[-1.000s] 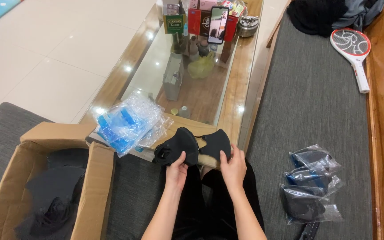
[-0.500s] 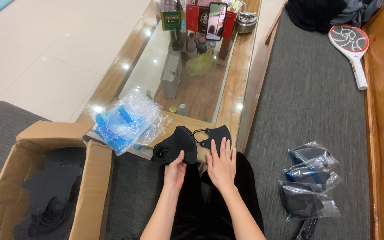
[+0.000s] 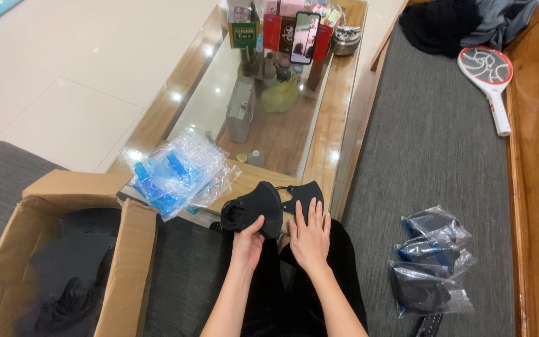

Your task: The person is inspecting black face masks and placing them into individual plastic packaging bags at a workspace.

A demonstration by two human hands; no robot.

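My left hand (image 3: 246,240) grips a black face mask (image 3: 254,207) by its lower edge, holding it over my lap. My right hand (image 3: 310,234) lies flat with fingers spread on a second black face mask (image 3: 305,195) that rests on my knee at the edge of the glass-topped coffee table (image 3: 335,128). The two masks touch each other. Both forearms come up from the bottom of the view over black trousers.
An open cardboard box (image 3: 129,249) with dark masks inside stands at the left. A heap of clear and blue plastic wrappers (image 3: 176,171) lies on the table corner. Bagged masks (image 3: 432,259) sit on the grey mat at right. A phone (image 3: 304,37), boxes and a racket-shaped swatter (image 3: 488,75) lie farther off.
My right hand has let go of the second mask's edge and flattened on top of it. The left hand still holds its mask in the same place.
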